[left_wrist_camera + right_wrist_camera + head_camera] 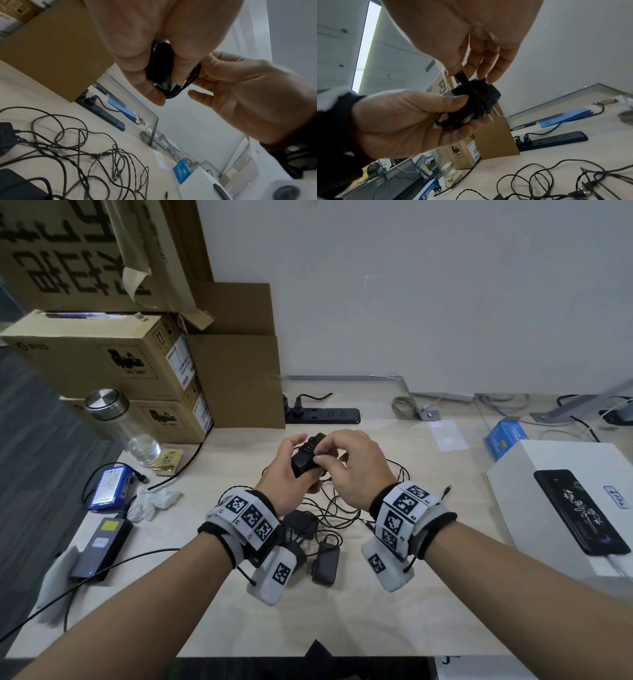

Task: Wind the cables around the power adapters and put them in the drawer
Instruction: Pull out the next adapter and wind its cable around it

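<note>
My left hand (291,470) grips a black power adapter (306,459) above the middle of the desk. Several turns of its thin black cable (476,100) lie wound round the body, and its two metal prongs (496,112) stick out. My right hand (346,463) pinches the cable against the adapter (489,92) between thumb and fingers. From below, the left hand (137,60) wraps the adapter (161,78) while the right hand (240,94) holds the cable (192,77). Two more black adapters (325,563) (301,522) lie under my wrists in a tangle of loose cables (342,508). No drawer is in view.
A black power strip (322,416) lies behind my hands. Cardboard boxes (102,364) and a glass bottle (126,426) stand at the left. A blue battery pack (109,487), crumpled tissue (150,501) and a laptop power brick (99,546) lie nearer. A white box (565,498) sits right.
</note>
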